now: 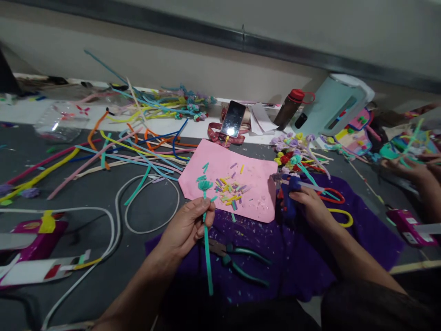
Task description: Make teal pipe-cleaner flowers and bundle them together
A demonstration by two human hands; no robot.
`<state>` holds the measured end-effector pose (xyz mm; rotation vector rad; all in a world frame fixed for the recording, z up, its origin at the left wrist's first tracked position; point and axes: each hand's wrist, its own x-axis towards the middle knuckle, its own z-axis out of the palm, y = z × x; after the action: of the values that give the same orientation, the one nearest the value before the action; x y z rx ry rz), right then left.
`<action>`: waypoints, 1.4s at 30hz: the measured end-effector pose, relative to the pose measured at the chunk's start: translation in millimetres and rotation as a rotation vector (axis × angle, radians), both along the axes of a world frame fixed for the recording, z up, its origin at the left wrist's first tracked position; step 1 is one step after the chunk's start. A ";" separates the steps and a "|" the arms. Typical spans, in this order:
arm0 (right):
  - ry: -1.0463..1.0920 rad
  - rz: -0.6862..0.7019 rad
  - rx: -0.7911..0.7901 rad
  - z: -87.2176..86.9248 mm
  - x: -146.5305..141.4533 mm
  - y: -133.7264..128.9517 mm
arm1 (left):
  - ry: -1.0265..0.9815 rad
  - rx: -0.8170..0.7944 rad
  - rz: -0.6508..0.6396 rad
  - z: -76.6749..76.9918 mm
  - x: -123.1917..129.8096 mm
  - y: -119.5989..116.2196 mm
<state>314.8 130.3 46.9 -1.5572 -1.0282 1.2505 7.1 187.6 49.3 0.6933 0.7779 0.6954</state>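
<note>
Between thumb and fingers, my left hand (195, 220) pinches a teal pipe-cleaner stem (207, 253) with a fluffy teal head at its top. My right hand (310, 202) is wrapped round a dark blue glue gun (290, 195), whose tip points left over the edge of a pink sheet (262, 172). Short cut pieces (230, 191) in purple, yellow and teal lie scattered on that sheet. Below it, pliers (241, 259) with teal handles rest on a purple cloth (292, 262). Red-handled scissors (334, 196) lie beside my right hand.
Long coloured pipe cleaners (138, 151) spread over the left. Behind the sheet stand a phone (233, 119) and a dark bottle (289, 108) with a red lid. A white cable (117, 230) loops at the left. Another person's hands (409, 170) are at the far right.
</note>
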 end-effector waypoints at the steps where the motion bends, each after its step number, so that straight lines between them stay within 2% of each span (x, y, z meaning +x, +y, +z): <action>1: 0.079 -0.021 -0.010 -0.6 0.6 -0.1 | 0.000 0.000 -0.006 0.2 0.2 -0.1; 5: 0.219 -0.100 0.043 3.1 1.0 1.6 | -0.012 -0.004 -0.009 1.7 0.6 -0.1; 10: 0.259 -0.097 0.093 15.1 -11.9 -6.2 | -0.069 -0.028 -0.032 1.9 -0.3 -2.9; 13: 0.317 0.022 0.066 22.7 -29.9 -14.7 | -0.099 -0.016 -0.059 -0.5 -1.7 -5.3; 16: 0.235 0.232 0.042 32.6 -51.6 -18.4 | -0.156 0.001 -0.057 -2.4 -2.7 -8.2; 19: 0.126 0.405 0.115 43.2 -72.1 -15.9 | -0.239 0.014 -0.059 -2.2 -2.6 -10.8; 22: 0.036 0.521 0.175 48.7 -85.7 -12.0 | -0.280 0.018 -0.066 -1.6 -2.3 -11.1; 26: -0.039 0.626 0.173 47.1 -91.5 -9.3 | -0.232 -0.003 -0.036 -1.6 -2.5 -9.2; 34: -0.136 0.616 0.214 42.5 -95.6 -4.2 | -0.070 -0.002 -0.008 5.3 -1.2 -9.9; 42: -0.261 0.595 0.240 37.9 -93.1 -4.8 | -0.020 0.019 -0.001 4.9 -0.1 -9.6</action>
<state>221.7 125.5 84.8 -1.2882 -1.8340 1.2588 6.9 178.0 54.2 0.7027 0.7530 0.7088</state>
